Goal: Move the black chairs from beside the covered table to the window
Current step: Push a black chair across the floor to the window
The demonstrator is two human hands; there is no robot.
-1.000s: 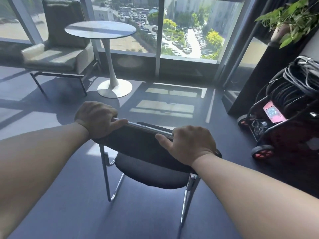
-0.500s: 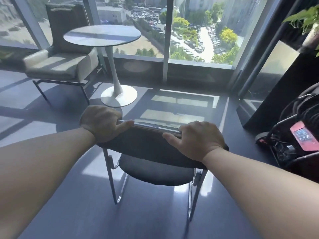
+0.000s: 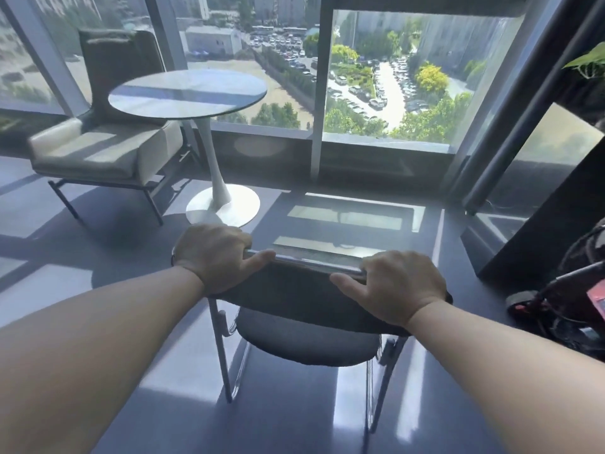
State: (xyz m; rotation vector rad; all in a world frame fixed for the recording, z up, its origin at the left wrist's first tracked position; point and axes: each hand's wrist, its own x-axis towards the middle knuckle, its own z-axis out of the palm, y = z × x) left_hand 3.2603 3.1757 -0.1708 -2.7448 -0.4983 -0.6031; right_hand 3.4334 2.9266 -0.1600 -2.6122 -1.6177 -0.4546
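Note:
A black chair (image 3: 304,339) with a chrome frame stands in front of me, its back toward me and its seat facing the window (image 3: 393,77). My left hand (image 3: 212,253) grips the left end of the backrest's top rail. My right hand (image 3: 399,283) grips the right end, fingers curled over the chrome bar. The chair is about a metre short of the window sill. The covered table is not in view.
A round white pedestal table (image 3: 188,91) stands ahead to the left, with a cream lounge chair (image 3: 104,149) behind it. At the right edge is a wheeled cart (image 3: 563,306) with cables, a dark cabinet (image 3: 537,204) and plant leaves (image 3: 586,60).
I have moved forward with the chair toward the window. The window, round table and lounge chair appear closer, and the cart has slid toward the right edge. Both hands keep their grip.

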